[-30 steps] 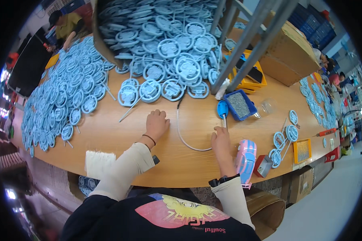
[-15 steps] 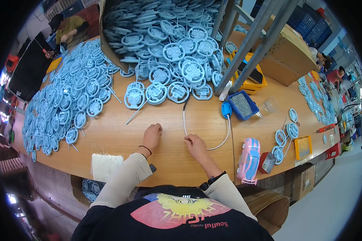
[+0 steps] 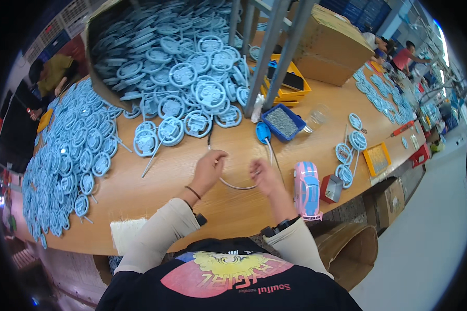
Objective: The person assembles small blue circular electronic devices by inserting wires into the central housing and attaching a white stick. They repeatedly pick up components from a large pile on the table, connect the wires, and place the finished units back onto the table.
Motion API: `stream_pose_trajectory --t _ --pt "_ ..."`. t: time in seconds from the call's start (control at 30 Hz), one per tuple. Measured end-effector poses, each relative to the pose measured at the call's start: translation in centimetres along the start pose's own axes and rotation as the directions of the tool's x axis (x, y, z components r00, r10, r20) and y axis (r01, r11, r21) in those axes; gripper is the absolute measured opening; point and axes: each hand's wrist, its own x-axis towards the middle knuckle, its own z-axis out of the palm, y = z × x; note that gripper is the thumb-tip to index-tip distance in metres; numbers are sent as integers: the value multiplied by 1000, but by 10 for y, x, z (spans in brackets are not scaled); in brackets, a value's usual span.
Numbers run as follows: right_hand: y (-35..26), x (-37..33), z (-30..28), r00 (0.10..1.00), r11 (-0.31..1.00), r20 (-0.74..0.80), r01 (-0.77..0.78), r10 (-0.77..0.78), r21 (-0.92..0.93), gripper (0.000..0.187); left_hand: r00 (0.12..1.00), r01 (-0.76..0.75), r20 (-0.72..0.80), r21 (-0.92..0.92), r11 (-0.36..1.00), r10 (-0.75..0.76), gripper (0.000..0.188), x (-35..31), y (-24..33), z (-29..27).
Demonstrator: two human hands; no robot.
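Wire sags in a thin pale loop near the bench's front edge, light and limp (likely springy). Left hand and right hand each pinch an end; holding close to the ends looks best.

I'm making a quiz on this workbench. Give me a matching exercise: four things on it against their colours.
Things:
1. toy car
2. small tray of screws
3. shallow bin behind the metal posts
4. small box beside the toy car

Colours:
A. yellow
B. red
C. pink with blue stripes
D. dark blue

Pairs: 1-C, 2-D, 3-A, 4-B
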Motion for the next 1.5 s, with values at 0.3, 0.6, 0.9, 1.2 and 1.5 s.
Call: stream_pose_trajectory --t 0.3,0.6,0.9,1.2,1.5 --pt "-138 -27 -47 623 262 13 347 -782 -901 36 998 60 -2 488 871 -68 27 35 -73 12" --pt "-20 19 -21 830 -314 110 -81 -546 -946 18 998 57 9 430 901 -67 28 7 -67 8" --pt "-10 -14 -37 952 -244 -18 -97 -306 -965 18 954 292 -86 44 955 -288 17 -51 -64 -10" --pt "51 -8 55 888 -253 375 312 -264 -916 35 879 477 126 -253 842 -460 25 -74 -80 -16" --pt "108 42 122 847 -271 418 340 -328 -901 31 877 341 -455 366 866 -153 53 9 -131 -143"
